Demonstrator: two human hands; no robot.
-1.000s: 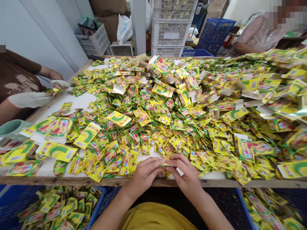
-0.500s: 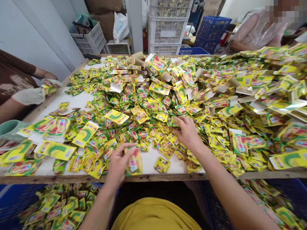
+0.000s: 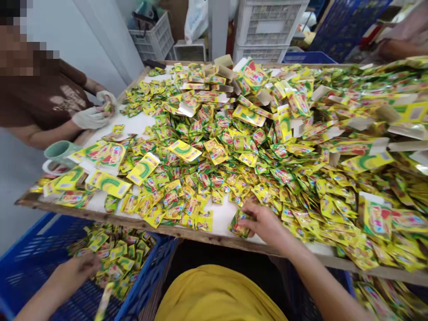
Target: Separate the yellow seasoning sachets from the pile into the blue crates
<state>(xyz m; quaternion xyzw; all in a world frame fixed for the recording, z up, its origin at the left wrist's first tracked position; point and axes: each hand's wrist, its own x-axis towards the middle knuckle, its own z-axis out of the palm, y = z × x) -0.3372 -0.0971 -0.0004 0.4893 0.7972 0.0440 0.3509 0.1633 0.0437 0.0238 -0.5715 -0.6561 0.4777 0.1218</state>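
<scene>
My left hand hangs over a blue plastic crate that holds loose yellow-green sachets, and its fingers are loosely curled. A long strip of sachets shows just beyond the fingers, and I cannot tell whether the hand still holds anything. My right hand rests near the table's front edge, with its fingers closed over a small bunch of foil sachets. A heap of yellow-green sachets and opened cardboard cartons covers most of the white-topped table.
A co-worker in white gloves handles sachets at the table's left side, next to a pale green mug. Another blue crate of sachets sits at lower right. Stacked white crates stand behind the table. My yellow shirt fills the bottom.
My left hand has moved off the table, down to the crate at the left. My right hand has drawn back toward the near edge, onto a bunch of sachets. The view has tilted.
</scene>
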